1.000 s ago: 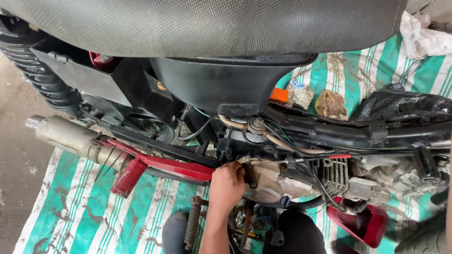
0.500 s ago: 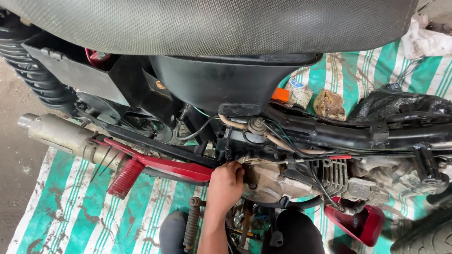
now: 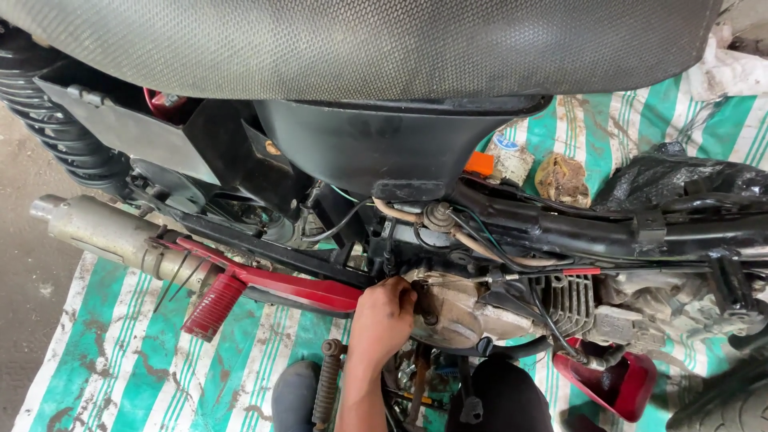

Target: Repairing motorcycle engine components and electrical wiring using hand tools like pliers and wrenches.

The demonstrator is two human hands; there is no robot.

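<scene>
1. Since the earlier frames the view has drifted a little, so the dull grey metal exhaust pipe [image 3: 112, 238] sits slightly lower and further right; the hand has stayed pressed at the same spot on the engine.
2. One hand [image 3: 384, 318], reaching up from the bottom edge, has its fingers curled against the left end of the grimy silver metal engine casing [image 3: 460, 312]; whether they grip a part or tool there I cannot tell, and which hand it is I cannot tell; no second hand shows.
3. Engine casing sits low in the middle, under the black frame tube [image 3: 560, 232] and just right of the red painted metal bar [image 3: 280, 284]; a red ribbed footpeg [image 3: 212, 306] hangs from that bar.
4. Above spreads the grey textured seat [image 3: 360, 44]; beneath everything lies a green-and-white striped sheet [image 3: 104, 352].
</scene>
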